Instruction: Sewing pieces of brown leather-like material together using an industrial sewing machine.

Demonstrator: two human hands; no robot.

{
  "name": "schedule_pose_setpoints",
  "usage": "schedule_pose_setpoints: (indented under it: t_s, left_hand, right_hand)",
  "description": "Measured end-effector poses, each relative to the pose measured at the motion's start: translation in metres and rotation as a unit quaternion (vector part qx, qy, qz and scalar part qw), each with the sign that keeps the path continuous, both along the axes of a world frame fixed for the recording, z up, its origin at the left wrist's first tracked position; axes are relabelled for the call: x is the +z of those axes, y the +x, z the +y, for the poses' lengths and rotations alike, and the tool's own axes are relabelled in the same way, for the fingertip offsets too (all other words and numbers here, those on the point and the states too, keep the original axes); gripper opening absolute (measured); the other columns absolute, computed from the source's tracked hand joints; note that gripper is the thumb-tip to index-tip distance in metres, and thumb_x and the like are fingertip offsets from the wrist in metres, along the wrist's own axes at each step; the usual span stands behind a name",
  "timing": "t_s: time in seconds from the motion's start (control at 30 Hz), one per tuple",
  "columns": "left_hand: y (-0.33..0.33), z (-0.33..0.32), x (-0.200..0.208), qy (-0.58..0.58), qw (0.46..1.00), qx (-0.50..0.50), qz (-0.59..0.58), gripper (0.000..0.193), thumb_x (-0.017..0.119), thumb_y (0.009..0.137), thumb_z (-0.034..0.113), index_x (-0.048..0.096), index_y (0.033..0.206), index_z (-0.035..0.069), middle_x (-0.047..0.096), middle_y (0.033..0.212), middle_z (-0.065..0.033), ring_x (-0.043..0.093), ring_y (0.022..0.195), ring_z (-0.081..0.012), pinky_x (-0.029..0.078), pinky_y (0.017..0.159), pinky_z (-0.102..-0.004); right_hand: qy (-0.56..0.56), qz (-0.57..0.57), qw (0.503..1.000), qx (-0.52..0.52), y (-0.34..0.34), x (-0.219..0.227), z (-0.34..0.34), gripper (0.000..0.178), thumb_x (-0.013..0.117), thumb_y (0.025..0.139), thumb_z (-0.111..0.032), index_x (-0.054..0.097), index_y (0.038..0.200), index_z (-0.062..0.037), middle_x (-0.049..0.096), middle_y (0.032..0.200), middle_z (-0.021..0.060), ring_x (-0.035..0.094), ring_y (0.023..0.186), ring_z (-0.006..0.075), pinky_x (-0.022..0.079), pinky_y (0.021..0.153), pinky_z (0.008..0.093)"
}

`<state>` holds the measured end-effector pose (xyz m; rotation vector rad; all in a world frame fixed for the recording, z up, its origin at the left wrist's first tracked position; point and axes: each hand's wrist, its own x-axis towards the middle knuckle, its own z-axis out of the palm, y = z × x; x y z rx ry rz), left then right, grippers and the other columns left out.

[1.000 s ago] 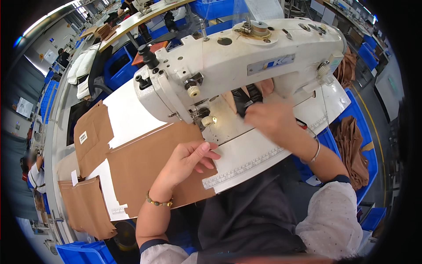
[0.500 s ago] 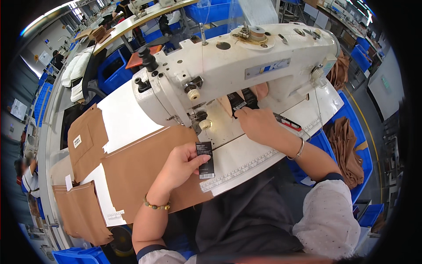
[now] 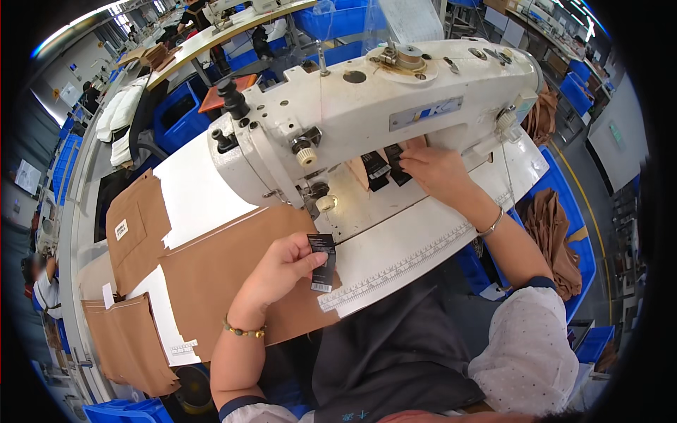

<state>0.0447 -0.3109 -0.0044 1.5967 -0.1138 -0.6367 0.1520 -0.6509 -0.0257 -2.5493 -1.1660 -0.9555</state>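
Note:
Between the thumb and fingers of my left hand [image 3: 285, 266] is a black printed label [image 3: 322, 262], held upright over a large brown fabric panel [image 3: 233, 268]. The panel lies on the sewing machine bed, its far right corner close to the presser foot area. My right hand [image 3: 444, 175] reaches under the arm of the white sewing machine [image 3: 352, 99]. Its closed fingertips are at the edge of a black label [image 3: 396, 166], one of the small piles there. Beside it lies another black label pile [image 3: 376, 171]. The palm side of this hand is hidden.
Smaller brown pieces [image 3: 130, 338] with a pocket panel [image 3: 137, 229] lie at the left. A ruler strip [image 3: 402, 266] runs along the front edge of the bed. To the right, a blue bin [image 3: 582, 261] holds brown fabric [image 3: 553, 243]. White fabric stacks [image 3: 120, 109] are at far left.
My right hand has shifted right and away, uncovering the label piles. The red-and-black tool beside it is out of sight now. The left hand with its label has moved slightly left and nearer.

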Motion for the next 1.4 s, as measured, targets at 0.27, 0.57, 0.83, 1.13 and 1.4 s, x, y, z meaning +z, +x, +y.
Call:
schedule_pose_setpoints:
  t_s: [0.27,0.57,0.83,1.13,1.4]
  left_hand:
    - [-0.001,0.007,0.006,-0.064,0.997,0.01,0.048,0.018,0.068,0.097,0.012,0.068,0.109,-0.002,0.075,0.106,-0.012,0.073,0.088,-0.0179,0.059,0.079,-0.0285]
    - [-0.003,0.004,0.001,-0.016,1.0,0.024,0.01,0.011,0.07,0.095,0.008,0.068,0.102,-0.001,0.074,0.093,-0.0044,0.069,0.082,-0.0101,0.055,0.068,-0.0285]
    - [-0.009,-0.002,0.005,0.316,0.88,0.046,-0.353,0.031,0.076,0.085,0.003,0.057,0.109,0.002,0.072,0.08,-0.0093,0.071,0.073,-0.0217,0.053,0.066,-0.0339]
    - [-0.006,0.026,0.02,0.391,0.854,0.058,-0.339,0.026,0.081,0.078,0.006,0.068,0.101,0.005,0.07,0.086,-0.0086,0.057,0.061,-0.0215,0.049,0.061,-0.0342]
    - [0.004,0.016,0.013,0.352,0.888,0.074,-0.287,0.015,0.078,0.081,0.006,0.071,0.093,0.0,0.064,0.08,-0.0123,0.062,0.065,-0.0254,0.05,0.062,-0.036]
  right_hand:
    - [-0.047,0.002,0.999,-0.02,-0.027,0.021,0.018,0.01,0.067,0.077,-0.013,0.069,0.085,-0.0077,0.067,0.087,0.0035,0.068,0.076,0.021,0.053,0.059,0.0348]
    - [-0.014,-0.033,0.968,0.249,-0.101,0.005,0.118,0.014,0.069,0.076,-0.016,0.065,0.084,-0.0065,0.057,0.078,0.0024,0.058,0.06,0.0132,0.045,0.047,0.0274]
    - [0.102,0.219,0.956,0.164,-0.04,0.012,0.127,0.024,0.079,0.086,-0.027,0.07,0.094,-0.0069,0.067,0.081,0.0042,0.062,0.06,0.0176,0.05,0.055,0.0304]
    - [0.151,0.505,0.834,0.163,-0.036,0.014,0.13,0.017,0.073,0.078,-0.011,0.07,0.094,-0.0055,0.069,0.074,0.0077,0.067,0.066,0.021,0.05,0.061,0.0338]
    - [0.133,0.487,0.851,0.145,-0.026,0.006,0.121,0.016,0.072,0.077,-0.007,0.066,0.091,-0.0013,0.072,0.082,0.0096,0.069,0.07,0.0225,0.055,0.066,0.0342]
